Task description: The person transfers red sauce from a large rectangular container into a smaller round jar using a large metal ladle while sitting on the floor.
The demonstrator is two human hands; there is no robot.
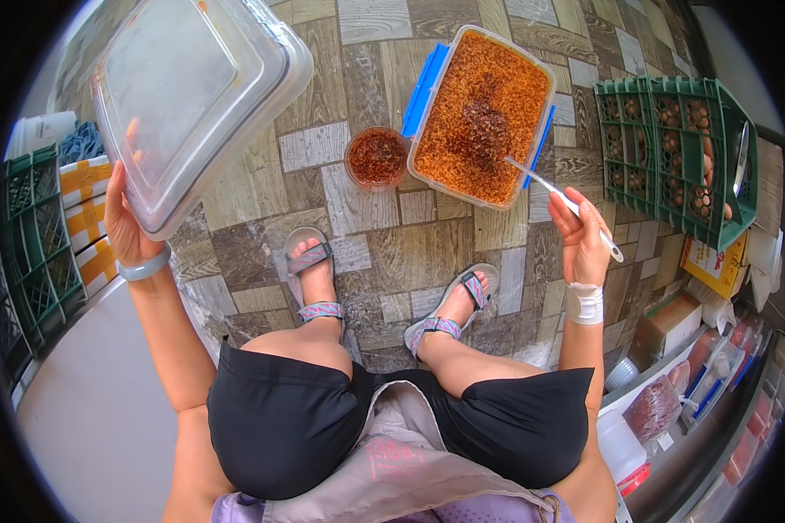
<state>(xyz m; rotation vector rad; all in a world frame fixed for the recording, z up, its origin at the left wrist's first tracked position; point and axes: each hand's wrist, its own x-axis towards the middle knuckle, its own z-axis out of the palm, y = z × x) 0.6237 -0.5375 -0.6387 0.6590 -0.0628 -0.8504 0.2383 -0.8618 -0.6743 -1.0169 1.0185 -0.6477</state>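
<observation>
A large clear plastic lid (pixel 170 72), or a container with its lid, is held up at its near edge by my left hand (pixel 127 219). Orange smears mark its surface. My right hand (pixel 582 235) grips a white-handled spoon (pixel 566 204), whose tip reaches the near right part of a rectangular plastic tub (pixel 418 153). The tub is full of reddish-orange chili flakes in oil (pixel 451 111), with a darker patch in the middle. Blue locking flaps hang from both its sides. On the floor to its left stands a small round clear tub (pixel 376 158) of dark red chili.
Green plastic crates (pixel 674 157) of eggs stand at the right. Below them are a yellow box (pixel 716 261), a cardboard box (pixel 664 330) and a shelf with bagged goods (pixel 657 408). A green crate (pixel 39 248) and taped white boxes (pixel 88 216) sit at the left.
</observation>
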